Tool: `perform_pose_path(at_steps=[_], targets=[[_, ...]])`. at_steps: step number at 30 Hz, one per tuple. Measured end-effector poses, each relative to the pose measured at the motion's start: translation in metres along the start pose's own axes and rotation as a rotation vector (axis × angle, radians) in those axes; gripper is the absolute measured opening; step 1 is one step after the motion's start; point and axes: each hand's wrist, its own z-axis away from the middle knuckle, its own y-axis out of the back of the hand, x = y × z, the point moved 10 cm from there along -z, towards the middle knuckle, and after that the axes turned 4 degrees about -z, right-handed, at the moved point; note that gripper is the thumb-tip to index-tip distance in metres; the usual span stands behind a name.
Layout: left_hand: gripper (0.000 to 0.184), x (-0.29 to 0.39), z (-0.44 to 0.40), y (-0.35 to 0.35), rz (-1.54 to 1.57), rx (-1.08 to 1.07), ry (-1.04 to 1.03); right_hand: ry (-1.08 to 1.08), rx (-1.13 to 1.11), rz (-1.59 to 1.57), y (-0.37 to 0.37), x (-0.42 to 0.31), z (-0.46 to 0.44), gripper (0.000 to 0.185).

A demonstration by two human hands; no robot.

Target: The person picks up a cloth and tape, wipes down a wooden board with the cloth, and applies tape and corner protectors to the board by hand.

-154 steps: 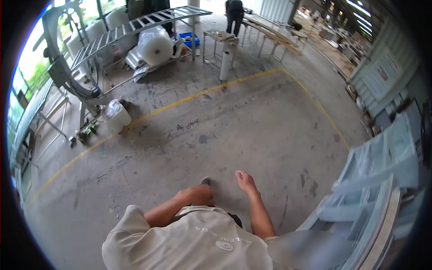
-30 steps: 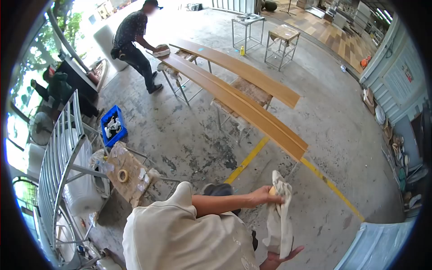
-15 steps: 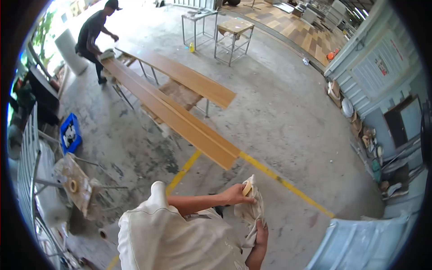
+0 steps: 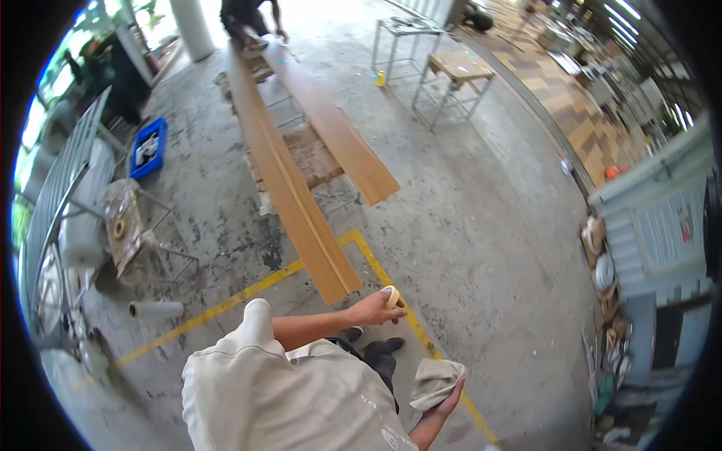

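Note:
My left hand point(image 4: 374, 309) is closed around a roll of pale yellow tape point(image 4: 392, 298), held out in front of my body. Lower and to the right, my right hand point(image 4: 449, 403) grips a bunched beige cloth point(image 4: 436, 380); part of its fingers is hidden by the fabric. A gap separates the two hands. Beyond the left hand lies the near end of a long brown board point(image 4: 329, 274), raised above the floor. A second brown board point(image 4: 368, 177) rests to its right.
At the boards' far end another person point(image 4: 244, 19) bends over them. A wooden-topped stool point(image 4: 460, 65) and a metal-framed table point(image 4: 406, 28) stand beyond. Left are a blue crate point(image 4: 148, 148), a covered stand point(image 4: 120, 218) and a plastic roll point(image 4: 156, 310). Yellow tape lines point(image 4: 282, 274) cross the floor.
My hands have moved apart; the cloth, earlier touched by both, is now only in my right hand. My view has turned left. The other person is bent lower at the boards' far end.

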Motion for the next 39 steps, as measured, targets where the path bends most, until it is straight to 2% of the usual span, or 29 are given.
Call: perform_pose_path(at_steps=[4, 6, 10, 11, 12, 13, 14, 15, 16, 18, 19, 22, 24, 26, 28, 30, 32, 33, 35, 36, 38, 39], targets=[[0.043, -0.017, -0.041, 0.028, -0.012, 0.218, 0.052, -0.044, 0.015, 0.129, 0.021, -0.021, -0.080, 0.050], [0.049, -0.008, -0.067, 0.024, -0.003, 0.257, 0.040, -0.047, 0.020, 0.179, 0.022, -0.042, -0.114, 0.049], [0.044, 0.032, -0.128, -0.023, -0.052, 0.236, -0.007, -0.101, 0.095, 0.047, 0.047, -0.088, -0.184, 0.049], [0.045, 0.040, -0.145, -0.032, -0.199, 0.287, -0.076, -0.102, 0.091, 0.007, 0.060, -0.097, -0.207, 0.049], [0.047, 0.066, -0.146, -0.041, -0.334, 0.341, -0.143, -0.098, 0.081, 0.036, 0.051, -0.113, -0.224, 0.047], [0.051, 0.072, -0.155, -0.056, -0.174, 0.182, -0.081, -0.067, 0.077, 0.108, 0.045, -0.129, -0.241, 0.046], [0.052, 0.071, -0.166, -0.058, -0.267, 0.259, -0.115, -0.040, 0.074, 0.181, 0.038, -0.143, -0.257, 0.046], [0.054, 0.068, -0.174, -0.061, -0.362, 0.332, -0.143, 0.008, 0.043, 0.288, 0.018, -0.159, -0.269, 0.046], [0.055, 0.068, -0.175, -0.062, -0.386, 0.279, -0.020, 0.056, 0.009, 0.394, -0.003, -0.173, -0.281, 0.046], [0.056, 0.069, -0.184, -0.059, -0.373, 0.356, -0.093, 0.047, -0.041, 0.338, -0.039, -0.187, -0.303, 0.047], [0.055, 0.065, -0.187, -0.057, -0.381, 0.323, -0.029, 0.062, -0.102, 0.299, -0.056, -0.191, -0.318, 0.050], [0.056, 0.048, -0.202, -0.043, -0.311, 0.335, 0.109, -0.014, -0.084, 0.401, -0.085, -0.183, -0.357, 0.059], [0.058, 0.053, -0.216, -0.027, -0.293, 0.420, 0.065, -0.064, -0.094, 0.430, -0.102, -0.180, -0.385, 0.059], [0.058, 0.041, -0.245, -0.018, -0.237, 0.364, 0.156, -0.090, -0.125, 0.458, -0.125, -0.183, -0.411, 0.062], [0.057, 0.031, -0.274, 0.004, -0.216, 0.468, 0.109, -0.083, -0.140, 0.492, -0.151, -0.182, -0.436, 0.057], [0.058, 0.025, -0.297, 0.016, -0.154, 0.467, 0.162, -0.086, -0.158, 0.537, -0.175, -0.180, -0.461, 0.052], [0.059, 0.032, -0.334, 0.054, -0.101, 0.481, 0.217, -0.171, -0.158, 0.682, -0.192, -0.173, -0.504, 0.064], [0.055, 0.043, -0.339, 0.077, -0.157, 0.673, 0.200, -0.139, -0.141, 0.788, -0.205, -0.170, -0.526, 0.063], [0.052, 0.052, -0.357, 0.103, -0.006, 0.573, 0.262, -0.271, -0.229, 0.946, -0.231, -0.153, -0.558, 0.062], [0.051, 0.067, -0.353, 0.122, -0.012, 0.699, 0.234, -0.335, -0.260, 0.930, -0.255, -0.140, -0.567, 0.063], [0.054, 0.078, -0.364, 0.154, 0.041, 0.677, 0.255, -0.276, -0.442, 0.919, -0.347, -0.119, -0.570, 0.062], [0.054, 0.071, -0.368, 0.164, 0.092, 0.673, 0.300, -0.334, -0.509, 1.005, -0.369, -0.105, -0.582, 0.064]])
